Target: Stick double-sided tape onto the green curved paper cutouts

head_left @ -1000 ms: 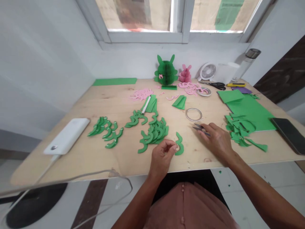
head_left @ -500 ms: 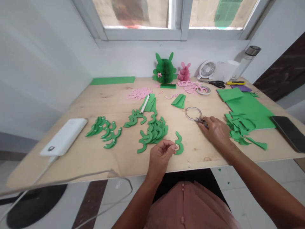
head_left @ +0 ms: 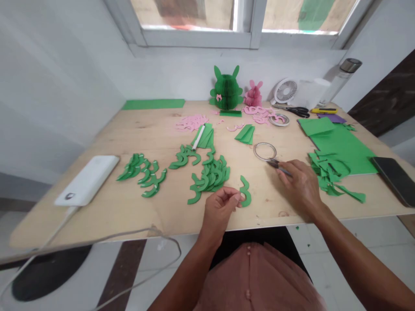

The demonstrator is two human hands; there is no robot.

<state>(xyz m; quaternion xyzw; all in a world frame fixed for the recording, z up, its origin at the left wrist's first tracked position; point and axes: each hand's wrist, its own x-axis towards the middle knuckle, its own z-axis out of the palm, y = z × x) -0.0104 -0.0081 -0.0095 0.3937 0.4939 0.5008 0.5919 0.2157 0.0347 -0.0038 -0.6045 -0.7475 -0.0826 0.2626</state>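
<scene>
My left hand (head_left: 223, 203) is closed in a pinch on a wavy green paper cutout (head_left: 246, 194) near the front edge of the table. Just behind that hand lies a heap of similar green paper cutouts (head_left: 210, 176). Farther right, my right hand (head_left: 300, 181) rests over the rear end of a slim dark tool (head_left: 279, 166), its thumb and fingers apart around it. The tool's pointed tip touches a thin tape ring (head_left: 265, 151) lying flat. Its exact kind is unclear, since the fingers partly cover it.
More green cutouts (head_left: 147, 175) lie left, near a corded white power bank (head_left: 87, 179). A marker (head_left: 198, 137), pink cutouts (head_left: 193, 122) and paper figures (head_left: 227, 91) are farther back. Right are green scraps (head_left: 327, 166), a green sheet (head_left: 350, 149) and a phone (head_left: 395, 177).
My right hand has slid back to the right along the tool, uncovering more of it; tool and ring stay together. My left hand keeps its pinch. The view has shifted slightly.
</scene>
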